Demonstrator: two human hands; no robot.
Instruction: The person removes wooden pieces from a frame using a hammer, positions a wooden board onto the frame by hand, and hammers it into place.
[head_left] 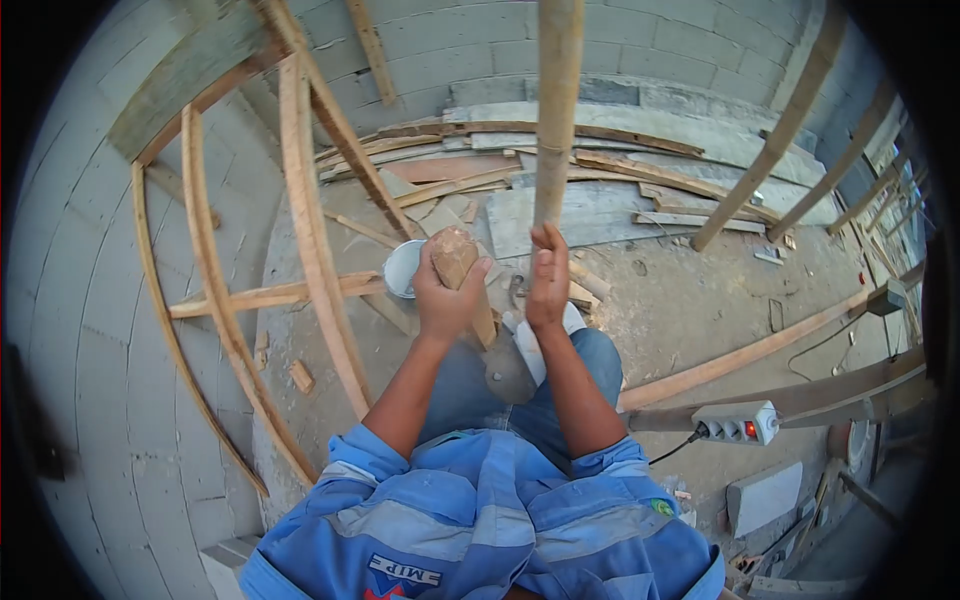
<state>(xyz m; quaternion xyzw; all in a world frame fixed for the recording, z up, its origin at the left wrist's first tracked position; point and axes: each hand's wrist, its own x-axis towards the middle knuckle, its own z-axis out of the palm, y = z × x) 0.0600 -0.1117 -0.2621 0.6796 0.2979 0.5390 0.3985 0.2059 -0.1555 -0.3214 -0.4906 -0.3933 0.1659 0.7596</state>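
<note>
A blue-shirted worker (490,490) wrapped the left hand (445,302) around a timber piece (455,257) above the knees (597,362); the right hand (546,285), its fingers extended together, hovered by a bamboo pole (557,130), contact unclear. A white bucket (402,268) stood beyond, boards (615,215) lying along the concrete floor's (690,300) far edge.

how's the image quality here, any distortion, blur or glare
Head view: strong fisheye bowing, plain in the block wall, with black corners; light looks diffuse, shadows soft, no strong glare; left hand and right hand fairly clear, detail muddier toward the right edge.
</note>
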